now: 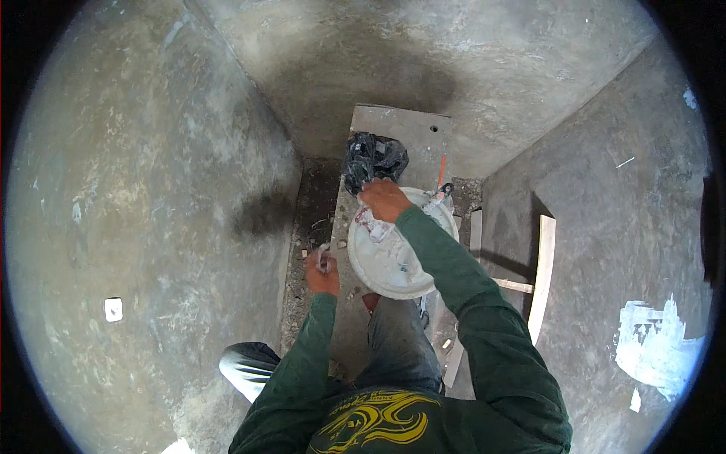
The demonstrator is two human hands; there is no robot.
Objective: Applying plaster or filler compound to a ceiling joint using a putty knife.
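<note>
My right hand (384,201) reaches over the far left rim of a round white basin (361,266), its fingers closed at the near edge of a crumpled black plastic bag (376,156). Inside the basin lies white powder or paste (393,253), with a crumpled white and pink packet (373,227) near my right wrist. Lower and to the left, apart from the basin, my left hand (324,280) curls around a small greyish, roundish thing (324,261) too blurred to name. A tool with a black end (445,189) leans at the basin's far right rim.
Basin and bag rest on a long board (401,119), where an orange stick (442,168) also lies. Bare grey plastered walls rise on three sides. A pale wooden plank (543,272) leans at the right. Rubble (310,198) covers the floor strip on the left.
</note>
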